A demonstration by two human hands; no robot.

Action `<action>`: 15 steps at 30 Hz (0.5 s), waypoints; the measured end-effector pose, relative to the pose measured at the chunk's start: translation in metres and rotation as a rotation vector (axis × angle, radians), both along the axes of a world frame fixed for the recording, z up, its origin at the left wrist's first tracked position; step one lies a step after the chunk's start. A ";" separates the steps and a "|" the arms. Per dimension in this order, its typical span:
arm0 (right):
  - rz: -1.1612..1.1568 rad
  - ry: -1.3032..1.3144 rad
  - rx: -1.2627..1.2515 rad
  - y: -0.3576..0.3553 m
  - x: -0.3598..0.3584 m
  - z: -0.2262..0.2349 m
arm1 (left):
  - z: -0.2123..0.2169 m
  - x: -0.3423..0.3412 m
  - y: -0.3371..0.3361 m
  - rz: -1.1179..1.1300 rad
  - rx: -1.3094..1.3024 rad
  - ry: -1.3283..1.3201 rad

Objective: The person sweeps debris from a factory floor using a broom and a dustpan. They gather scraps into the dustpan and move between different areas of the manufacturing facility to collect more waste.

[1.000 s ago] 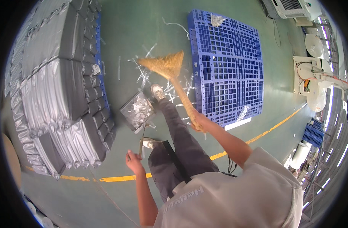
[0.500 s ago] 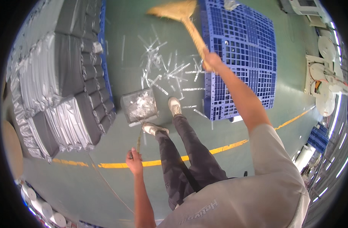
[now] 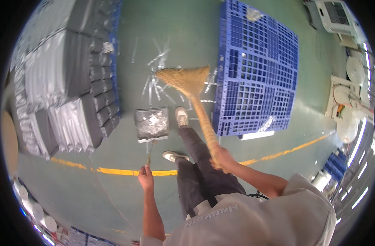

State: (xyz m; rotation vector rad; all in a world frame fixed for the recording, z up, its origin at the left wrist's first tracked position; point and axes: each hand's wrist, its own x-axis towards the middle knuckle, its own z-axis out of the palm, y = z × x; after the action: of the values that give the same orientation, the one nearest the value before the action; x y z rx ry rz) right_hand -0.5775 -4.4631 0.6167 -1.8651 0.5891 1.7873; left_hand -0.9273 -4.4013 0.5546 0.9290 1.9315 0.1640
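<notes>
My right hand (image 3: 225,159) is closed round the handle of a straw broom (image 3: 185,80). Its fanned bristles lie over clear plastic strips (image 3: 156,84) scattered on the green floor. With my left hand (image 3: 146,176) I grip the thin upright handle of a dustpan (image 3: 140,132), which rests on the floor ahead of that hand. Crumpled whitish scraps (image 3: 154,124) fill much of the pan. The broom head is beyond the pan and to its right, apart from it.
Stacked grey wrapped bundles (image 3: 48,69) stand at the left on a blue pallet. To the right lies a blue plastic pallet (image 3: 257,74), with a white roll (image 3: 257,135) by its near edge. A yellow line (image 3: 126,171) crosses the floor near my feet.
The broom has swung back toward me, its head now over the strips, and my right arm has drawn in. My left foot has stepped back from the dustpan, which sits straighter.
</notes>
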 end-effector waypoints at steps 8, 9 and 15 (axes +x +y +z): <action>0.697 -0.559 0.361 0.156 0.032 -0.099 | 0.014 -0.011 -0.024 0.155 -0.057 -0.047; 0.622 -0.383 0.334 0.207 0.027 -0.123 | 0.021 -0.009 -0.036 0.206 -0.051 -0.044; 0.933 -0.500 0.278 0.317 -0.062 -0.192 | 0.020 -0.038 -0.082 0.333 -0.042 -0.151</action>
State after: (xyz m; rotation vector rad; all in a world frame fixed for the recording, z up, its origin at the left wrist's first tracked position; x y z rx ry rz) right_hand -0.6392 -4.1457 0.4249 -2.4292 -0.7966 1.6140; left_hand -0.9654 -4.4835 0.5745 0.5459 1.9276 0.3754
